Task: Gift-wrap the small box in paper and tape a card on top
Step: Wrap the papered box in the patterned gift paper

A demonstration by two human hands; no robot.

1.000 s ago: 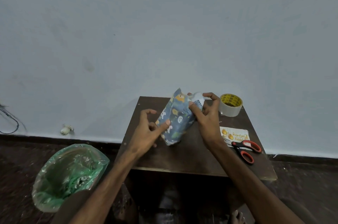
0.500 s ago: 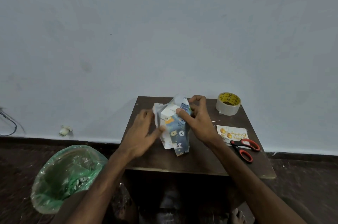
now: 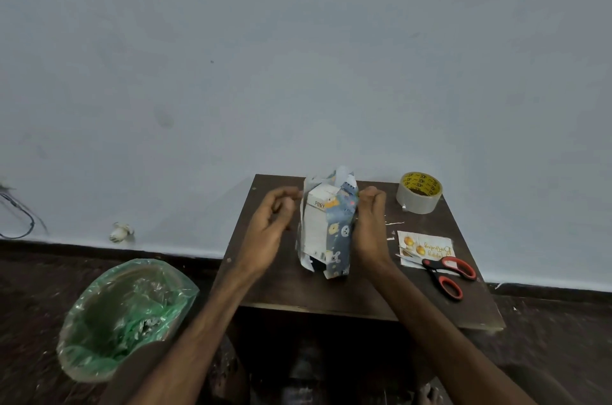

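Head view, bin: a floor bin [image 3: 126,315] sits left of the worktop [image 3: 271,285], lined with a green bag. There's crumpled stuff down in it, can't really tell what.
Box: the small white box [image 3: 316,222] stands upright mid-worktop inside a loose wrap of blue cartoon-print paper [image 3: 342,226]. The paper covers its right side, the front-left face is bare, and paper sticks up past the top.
Hard to see: the print on the box is mostly unreadable, and the left fingertips are smeared with blur.
Left hand [image 3: 270,232]: just beside the box's left side, fingers curled, tips at the paper's white edge. Honestly can't tell if it's pinching it.
Right hand [image 3: 371,226]: up against the right side, fingers curled on the paper near the top, gripping it.
Other bits: the tape roll [image 3: 420,192] is at the back right. The card [image 3: 425,247] lies right of the box, with the scissors [image 3: 447,275] across its near edge.
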